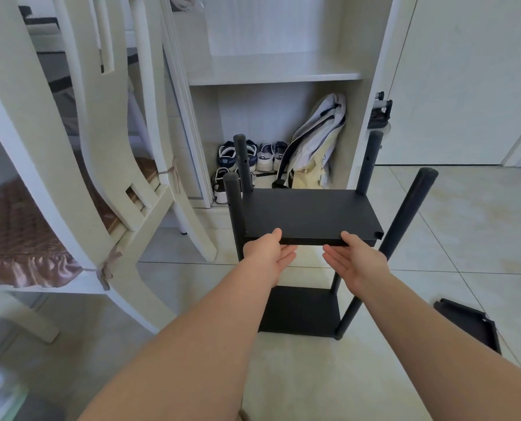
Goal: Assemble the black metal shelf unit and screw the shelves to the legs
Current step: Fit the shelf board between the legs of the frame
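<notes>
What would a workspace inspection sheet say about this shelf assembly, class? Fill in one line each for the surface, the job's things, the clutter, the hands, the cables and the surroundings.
Surface: pale, glossy tiled floor.
Job's things: black upper shelf sits between four black legs; lower shelf is near the floor; front right leg is tilted outward.
Clutter: another black shelf panel lies on the floor at the right.
Hands: left hand and right hand are at the upper shelf's front edge, thumbs on top, fingers straight beneath.
Cables: nothing seen.
Surroundings: cream chair at the left; open wardrobe behind, with shoes and a bag inside.
</notes>
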`<state>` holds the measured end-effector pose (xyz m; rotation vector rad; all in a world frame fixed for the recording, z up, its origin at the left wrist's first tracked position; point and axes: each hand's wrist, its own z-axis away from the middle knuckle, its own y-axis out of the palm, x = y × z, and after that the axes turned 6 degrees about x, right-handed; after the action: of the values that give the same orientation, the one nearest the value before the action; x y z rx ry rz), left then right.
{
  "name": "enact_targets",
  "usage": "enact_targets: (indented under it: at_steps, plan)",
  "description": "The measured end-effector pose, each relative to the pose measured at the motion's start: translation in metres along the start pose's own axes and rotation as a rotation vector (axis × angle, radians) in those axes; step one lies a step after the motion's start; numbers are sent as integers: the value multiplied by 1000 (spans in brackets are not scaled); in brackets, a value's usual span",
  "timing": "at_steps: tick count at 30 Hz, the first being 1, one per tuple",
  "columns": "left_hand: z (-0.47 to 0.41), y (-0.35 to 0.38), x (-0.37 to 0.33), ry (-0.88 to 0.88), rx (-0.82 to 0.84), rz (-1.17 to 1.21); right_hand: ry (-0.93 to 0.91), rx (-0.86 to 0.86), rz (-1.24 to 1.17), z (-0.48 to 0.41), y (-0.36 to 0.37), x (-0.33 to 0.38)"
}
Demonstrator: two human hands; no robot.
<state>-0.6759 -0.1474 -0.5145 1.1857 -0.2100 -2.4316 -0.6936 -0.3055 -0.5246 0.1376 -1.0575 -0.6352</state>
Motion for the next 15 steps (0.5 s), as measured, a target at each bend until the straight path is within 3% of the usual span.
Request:
enact_targets:
  at_steps: [15]
  plan:
    - [-61,-14,61,-42,-206,54,50,-168,72,-46,-14,-61]
